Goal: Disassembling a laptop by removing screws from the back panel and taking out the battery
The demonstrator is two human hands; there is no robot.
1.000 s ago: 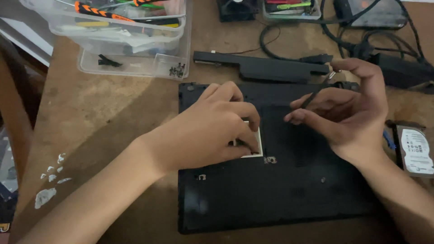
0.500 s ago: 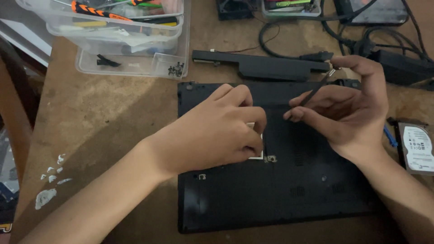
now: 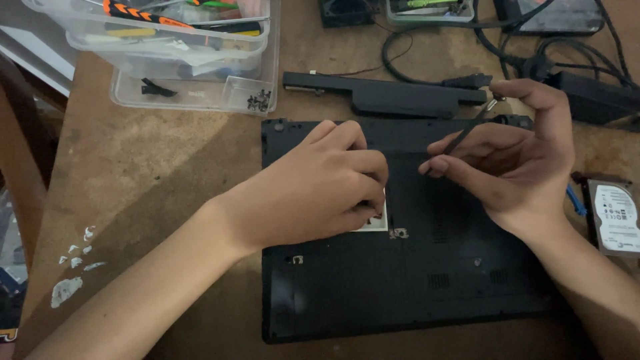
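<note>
Black plastic fills the middle of the wooden table (image 3: 153,167): an upturned laptop (image 3: 407,287) lies with its base still on. The left hand (image 3: 313,190) rests curled on it, fingertips at a small pale label (image 3: 375,223); what it pinches cannot be told. The right hand (image 3: 513,157) grips a thin dark tool (image 3: 467,130). The long battery (image 3: 383,93) already lies detached behind, a hard drive (image 3: 617,217) sits out at the right, and screws (image 3: 259,101) lie in a clear tray (image 3: 193,97), so opening seems partly done.

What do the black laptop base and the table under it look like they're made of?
Flat black laptop base: probably moulded plastic, matte, with vent slots and little shine. Brown table top: looks like worn wood or board, dull and blotchy, with white paint-like specks near its left edge.
</note>
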